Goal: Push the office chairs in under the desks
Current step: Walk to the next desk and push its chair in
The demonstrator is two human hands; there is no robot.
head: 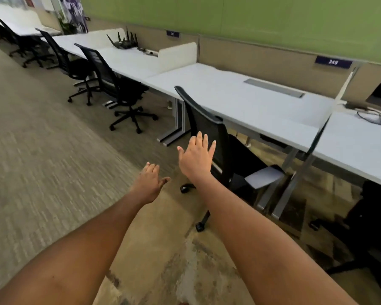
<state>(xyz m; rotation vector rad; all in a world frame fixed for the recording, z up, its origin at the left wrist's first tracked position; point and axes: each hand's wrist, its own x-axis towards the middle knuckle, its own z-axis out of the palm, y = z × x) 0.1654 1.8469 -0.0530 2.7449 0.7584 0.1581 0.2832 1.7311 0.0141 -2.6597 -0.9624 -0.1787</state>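
A black mesh-backed office chair [204,119] stands at the white desk [235,95] in the middle, its seat partly under the desk edge and a sheet of paper on the seat. My right hand [196,157] is open, palm forward, close behind the chair's backrest; whether it touches is unclear. My left hand [150,181] is open and lower, to the left of the chair, holding nothing. Further left, a second chair [110,75] and a third chair [59,53] stand pulled out from their desks.
Several more black chairs [11,38] line the far left desks. A router with antennas [124,41] sits on a desk. Another black chair [370,227] sits under the right desk. Cables [374,116] lie on the right desk. Carpet [42,150] stretches to the left.
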